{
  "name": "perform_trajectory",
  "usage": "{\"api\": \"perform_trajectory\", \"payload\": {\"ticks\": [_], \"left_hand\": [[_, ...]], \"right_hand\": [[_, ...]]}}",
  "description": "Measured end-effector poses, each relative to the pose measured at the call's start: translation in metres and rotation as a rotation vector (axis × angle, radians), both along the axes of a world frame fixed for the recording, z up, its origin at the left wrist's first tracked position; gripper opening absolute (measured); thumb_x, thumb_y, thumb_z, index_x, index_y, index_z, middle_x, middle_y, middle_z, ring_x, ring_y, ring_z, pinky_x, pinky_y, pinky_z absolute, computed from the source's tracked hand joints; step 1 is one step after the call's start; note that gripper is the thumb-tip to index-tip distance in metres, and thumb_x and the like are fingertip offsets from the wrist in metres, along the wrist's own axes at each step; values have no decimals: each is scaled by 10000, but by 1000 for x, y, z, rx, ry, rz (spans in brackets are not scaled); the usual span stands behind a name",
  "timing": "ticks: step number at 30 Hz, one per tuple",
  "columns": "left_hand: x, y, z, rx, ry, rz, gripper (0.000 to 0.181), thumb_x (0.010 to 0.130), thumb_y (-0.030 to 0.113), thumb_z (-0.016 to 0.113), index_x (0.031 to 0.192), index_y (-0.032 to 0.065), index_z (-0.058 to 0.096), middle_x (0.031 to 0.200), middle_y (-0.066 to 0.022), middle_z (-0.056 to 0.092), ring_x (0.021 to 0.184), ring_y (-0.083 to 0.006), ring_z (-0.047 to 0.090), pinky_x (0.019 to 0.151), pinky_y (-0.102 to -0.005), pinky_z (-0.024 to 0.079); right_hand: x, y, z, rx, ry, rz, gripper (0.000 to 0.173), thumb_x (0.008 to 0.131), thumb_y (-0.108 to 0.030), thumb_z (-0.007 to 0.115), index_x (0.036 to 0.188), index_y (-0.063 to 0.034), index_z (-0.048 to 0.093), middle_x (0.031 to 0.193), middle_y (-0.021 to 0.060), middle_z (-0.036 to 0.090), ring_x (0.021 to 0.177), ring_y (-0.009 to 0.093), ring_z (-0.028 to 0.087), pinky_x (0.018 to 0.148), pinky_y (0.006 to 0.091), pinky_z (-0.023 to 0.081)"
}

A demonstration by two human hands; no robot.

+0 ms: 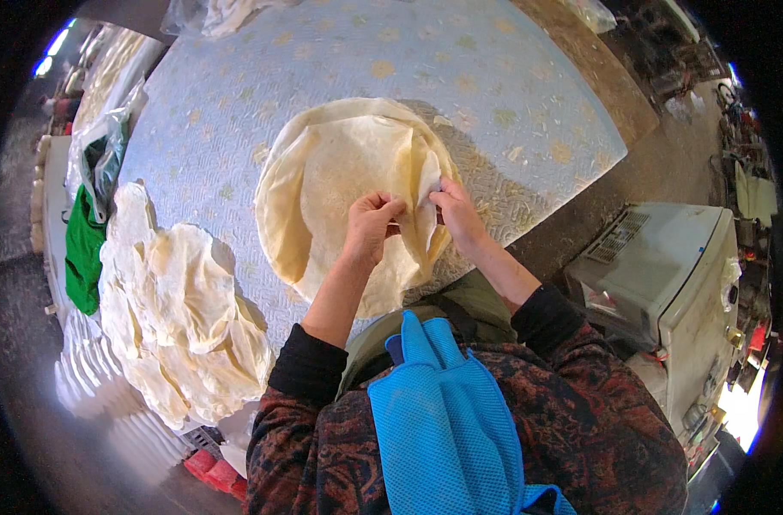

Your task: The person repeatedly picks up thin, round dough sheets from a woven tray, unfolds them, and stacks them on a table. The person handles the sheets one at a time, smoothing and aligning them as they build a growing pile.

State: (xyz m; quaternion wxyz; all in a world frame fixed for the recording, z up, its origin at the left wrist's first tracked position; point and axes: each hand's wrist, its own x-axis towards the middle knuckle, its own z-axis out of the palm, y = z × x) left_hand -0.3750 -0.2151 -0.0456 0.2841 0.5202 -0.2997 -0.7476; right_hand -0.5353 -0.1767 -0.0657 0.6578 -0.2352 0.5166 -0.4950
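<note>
In front of me a stack of thin, round, cream-coloured sheets (346,164) lies on a table; whether they are hide or another material I cannot tell. Their edges curl upward. My left hand (371,225) pinches a raised fold right of the stack's middle between thumb and fingers. With my right hand (457,212) I hold the raised edge flap (428,177) beside that fold. The fingertips under the flap are partly hidden. To the left, a heap of similar crumpled sheets (179,302) hangs over the table's near left side.
The table has a light-blue, flower-patterned cover (378,51) with small scraps on it. A green cloth (84,254) and clear plastic (105,148) lie at the left. On the right stands a worn white appliance (649,257). A blue cloth (443,412) hangs from my front.
</note>
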Motion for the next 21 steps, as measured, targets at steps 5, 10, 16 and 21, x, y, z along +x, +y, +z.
{"api": "perform_trajectory", "payload": {"ticks": [5, 10, 16, 21], "left_hand": [[-1, -2, 1, 10, -34, -52, 130, 804, 84, 678, 783, 72, 551, 750, -37, 618, 615, -109, 573, 544, -249, 461], [7, -2, -4, -40, 44, -89, 140, 796, 96, 691, 854, 81, 564, 754, -5, 589, 606, -91, 541, 529, -237, 445], [245, -37, 15, -136, 308, 446, 288, 903, 175, 503, 1126, 3, 562, 1107, -144, 603, 1052, -269, 560, 948, -432, 440], [434, -22, 153, -544, -52, 645, 344, 873, 182, 542, 1147, -27, 549, 1159, -178, 580, 1070, -306, 549, 953, -483, 434]], "right_hand": [[12, -6, 28, -1, 353, 72, 246, 830, -220, 552, 984, -30, 558, 852, 43, 584, 749, 129, 554, 635, 280, 449], [9, -20, -11, -100, 581, 55, 281, 796, -242, 608, 928, 6, 590, 855, 104, 628, 740, 184, 588, 646, 337, 455], [-61, -5, -26, 216, 440, -56, 305, 858, -195, 561, 1102, -13, 549, 951, 99, 624, 799, 211, 613, 715, 342, 515], [-72, 4, -32, 247, 411, -47, 373, 890, -201, 530, 1221, -38, 479, 1082, 124, 585, 935, 242, 607, 744, 395, 550]]}}
